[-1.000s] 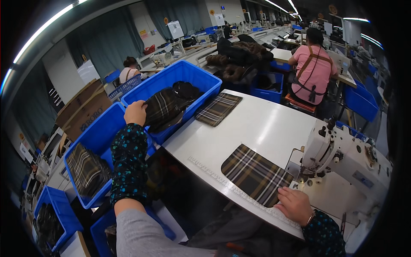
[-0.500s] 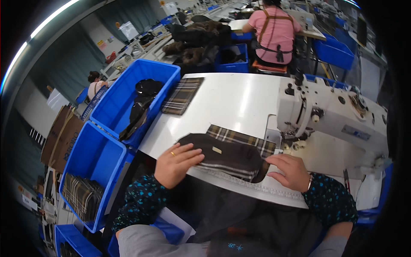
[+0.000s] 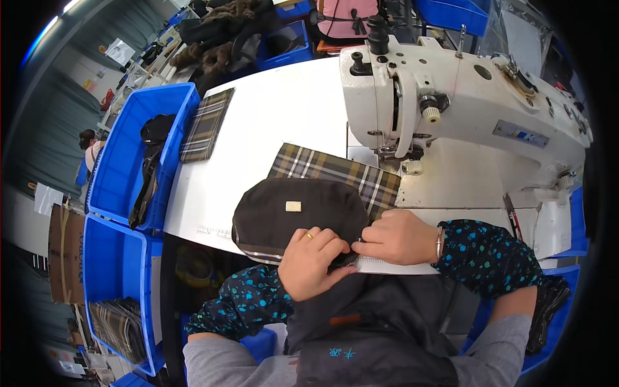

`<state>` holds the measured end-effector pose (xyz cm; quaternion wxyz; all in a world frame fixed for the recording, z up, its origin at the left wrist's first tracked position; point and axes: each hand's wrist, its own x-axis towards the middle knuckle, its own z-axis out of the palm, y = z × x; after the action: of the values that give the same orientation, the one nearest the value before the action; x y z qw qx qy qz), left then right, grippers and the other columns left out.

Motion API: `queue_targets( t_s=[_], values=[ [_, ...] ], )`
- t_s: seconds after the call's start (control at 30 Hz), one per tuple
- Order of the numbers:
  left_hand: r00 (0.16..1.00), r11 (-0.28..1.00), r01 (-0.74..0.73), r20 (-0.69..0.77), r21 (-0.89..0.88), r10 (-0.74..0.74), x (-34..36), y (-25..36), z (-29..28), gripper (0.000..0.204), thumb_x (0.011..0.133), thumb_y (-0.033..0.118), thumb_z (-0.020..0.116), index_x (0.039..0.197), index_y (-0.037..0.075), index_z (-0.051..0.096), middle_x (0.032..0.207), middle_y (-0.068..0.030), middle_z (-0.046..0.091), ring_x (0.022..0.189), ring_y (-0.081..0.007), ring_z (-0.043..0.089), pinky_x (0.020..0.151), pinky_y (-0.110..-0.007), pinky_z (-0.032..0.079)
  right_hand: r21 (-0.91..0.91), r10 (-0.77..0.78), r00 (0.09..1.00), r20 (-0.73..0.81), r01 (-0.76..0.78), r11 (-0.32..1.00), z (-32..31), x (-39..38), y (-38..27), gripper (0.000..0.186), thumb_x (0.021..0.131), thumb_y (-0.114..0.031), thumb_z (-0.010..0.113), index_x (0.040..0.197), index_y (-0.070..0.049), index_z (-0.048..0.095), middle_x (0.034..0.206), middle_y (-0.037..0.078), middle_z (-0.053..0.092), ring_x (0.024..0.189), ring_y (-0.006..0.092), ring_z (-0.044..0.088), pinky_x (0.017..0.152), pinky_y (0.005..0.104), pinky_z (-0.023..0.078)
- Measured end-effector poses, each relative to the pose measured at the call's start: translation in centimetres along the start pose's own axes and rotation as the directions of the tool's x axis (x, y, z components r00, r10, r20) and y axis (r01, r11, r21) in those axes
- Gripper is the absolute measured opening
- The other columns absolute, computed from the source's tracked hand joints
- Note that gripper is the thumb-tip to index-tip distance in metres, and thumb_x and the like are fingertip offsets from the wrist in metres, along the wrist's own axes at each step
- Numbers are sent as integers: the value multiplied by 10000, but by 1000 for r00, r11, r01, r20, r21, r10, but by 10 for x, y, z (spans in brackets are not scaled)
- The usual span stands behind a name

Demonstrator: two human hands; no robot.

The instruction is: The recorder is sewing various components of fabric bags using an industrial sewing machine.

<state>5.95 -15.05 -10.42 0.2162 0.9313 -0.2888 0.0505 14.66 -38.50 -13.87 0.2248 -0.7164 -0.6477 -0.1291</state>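
A black fabric pouch (image 3: 271, 213) with a small pale tag lies along the front of the white table (image 3: 264, 122), partly over a plaid cloth piece (image 3: 316, 164). My left hand (image 3: 313, 264) grips its lower right edge with curled fingers. Beside it, my right hand (image 3: 403, 238) pinches the pouch's right end. Just behind the hands stands a white sewing machine (image 3: 471, 109), its needle area next to the plaid piece. Another plaid piece (image 3: 207, 126) rests at the table's left edge.
Blue bins (image 3: 103, 193) with dark and plaid pieces stand left of the table, beside cardboard (image 3: 64, 251). Dark furry bundles (image 3: 225, 32), a pink-shirted person (image 3: 338, 16) and another person (image 3: 90, 151) are behind. A pen-like tool (image 3: 514, 222) lies right of my hands.
My left hand has come from the upper left bin to the table front with the pouch, turning and gripping its edge. My head has tilted down toward the machine and hands.
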Motion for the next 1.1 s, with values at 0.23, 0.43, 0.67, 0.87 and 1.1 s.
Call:
queue_targets(
  t_s=[0.23,0.43,0.67,0.87,1.1],
  values=[
    [980,993,46,-188,-109,-66,0,23,3,387,711,118,884,1012,105,641,855,10,681,783,-220,628,783,-359,426,12,-3,997,-71,4,1000,-4,-1,-1,186,810,-183,644,986,-130,671,813,-28,530,691,131,602,567,284,453],
    [983,972,184,7,-149,-185,-26,2,-39,455,697,74,895,1072,106,639,1041,-13,676,927,-223,635,1057,-456,381,-6,-76,993,-86,76,997,-10,0,-3,153,811,-171,649,952,-115,664,833,-31,558,707,119,613,571,285,455],
    [882,870,455,37,193,-469,-76,-46,-114,563,712,87,874,1209,161,622,860,72,691,949,-195,643,1153,-568,234,-66,-36,998,-57,32,997,-23,-5,17,148,837,-152,666,978,-109,666,881,-28,596,728,128,623,596,286,464],
    [843,778,469,52,417,-536,-74,-67,-116,566,731,42,841,1237,153,614,868,76,699,988,-209,636,1180,-590,222,-55,-29,998,-54,26,998,-15,-2,15,141,833,-157,651,968,-115,658,824,-21,543,705,135,607,598,291,466],
    [983,969,183,-46,169,-177,1,-48,-95,456,790,98,812,1217,92,652,1080,-28,697,1059,-254,634,1083,-541,369,-333,229,967,-111,-253,908,-16,-7,-9,164,825,-190,664,927,-64,641,825,19,561,734,159,599,619,301,472]
  ],
)
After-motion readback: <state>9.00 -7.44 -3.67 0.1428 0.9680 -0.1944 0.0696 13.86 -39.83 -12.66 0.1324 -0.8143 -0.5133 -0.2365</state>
